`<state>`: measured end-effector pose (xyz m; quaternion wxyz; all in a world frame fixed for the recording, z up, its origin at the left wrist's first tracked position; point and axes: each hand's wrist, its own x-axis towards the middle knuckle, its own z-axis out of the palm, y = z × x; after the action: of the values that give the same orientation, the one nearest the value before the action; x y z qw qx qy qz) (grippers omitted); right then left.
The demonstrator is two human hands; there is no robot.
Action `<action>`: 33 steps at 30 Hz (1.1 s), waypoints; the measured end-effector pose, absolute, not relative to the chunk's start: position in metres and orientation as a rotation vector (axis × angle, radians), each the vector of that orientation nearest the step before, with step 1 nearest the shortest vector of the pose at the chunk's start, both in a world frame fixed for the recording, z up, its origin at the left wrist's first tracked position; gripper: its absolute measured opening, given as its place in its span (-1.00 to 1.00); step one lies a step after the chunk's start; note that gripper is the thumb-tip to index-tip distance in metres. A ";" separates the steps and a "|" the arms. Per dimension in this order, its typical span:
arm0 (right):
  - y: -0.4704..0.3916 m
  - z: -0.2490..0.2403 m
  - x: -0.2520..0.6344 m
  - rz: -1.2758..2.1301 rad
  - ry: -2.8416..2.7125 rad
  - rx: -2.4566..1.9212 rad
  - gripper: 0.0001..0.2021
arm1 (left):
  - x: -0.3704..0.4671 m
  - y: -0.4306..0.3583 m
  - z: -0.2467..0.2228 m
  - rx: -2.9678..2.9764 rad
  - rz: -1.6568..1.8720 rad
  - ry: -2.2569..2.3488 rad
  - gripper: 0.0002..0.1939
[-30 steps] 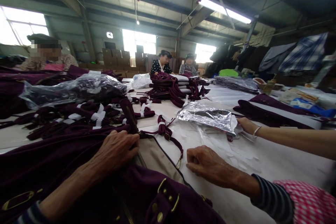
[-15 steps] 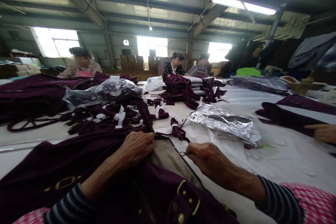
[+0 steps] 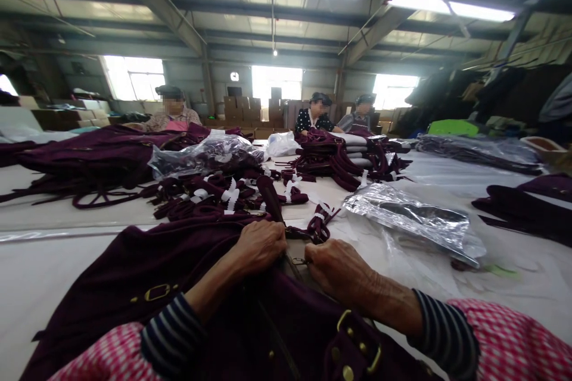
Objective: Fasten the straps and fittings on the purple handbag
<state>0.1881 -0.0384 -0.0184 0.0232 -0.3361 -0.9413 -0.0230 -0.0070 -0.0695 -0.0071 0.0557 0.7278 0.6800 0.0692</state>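
Observation:
A dark purple fabric bag [image 3: 214, 327] with brass-coloured buckles lies in front of me, its beige lining showing at the opening. My left hand [image 3: 263, 245] is closed on the bag's edge at the far end of the opening, by the base of an upright purple strap [image 3: 269, 197]. Just right of it, my right hand [image 3: 337, 268] is closed in a pinch. A small metal loop, which looks like a zipper pull [image 3: 298, 261], sticks out from its fingertips over the opening. A tied bundle of purple straps [image 3: 319, 220] lies just beyond both hands.
Several strap bundles with white ties [image 3: 201, 196] lie beyond the bag. A clear plastic bag [image 3: 210, 155] rests behind them. Stacked purple bags [image 3: 339, 155] stand farther back. To the right is a silvery plastic package [image 3: 415, 220]. Several people sit across the table.
My right hand has come left with the metal loop, closer to my left hand. Less of the lining shows. The view has turned left, and a co-worker's hand at the right has left it.

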 end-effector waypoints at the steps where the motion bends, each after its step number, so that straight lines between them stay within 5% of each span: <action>1: -0.038 -0.019 0.188 -0.059 -2.911 -1.033 -0.85 | -0.007 -0.069 -0.008 2.212 0.214 2.070 -0.80; 33: -0.034 -0.026 0.177 0.010 -2.866 -1.135 -0.84 | -0.010 -0.066 -0.012 2.207 0.304 2.013 -0.86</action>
<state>0.1766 -0.0337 -0.0262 0.0296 -0.3682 -0.9293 0.0031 -0.0099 -0.0660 -0.0122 0.0693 0.7332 0.6689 0.1008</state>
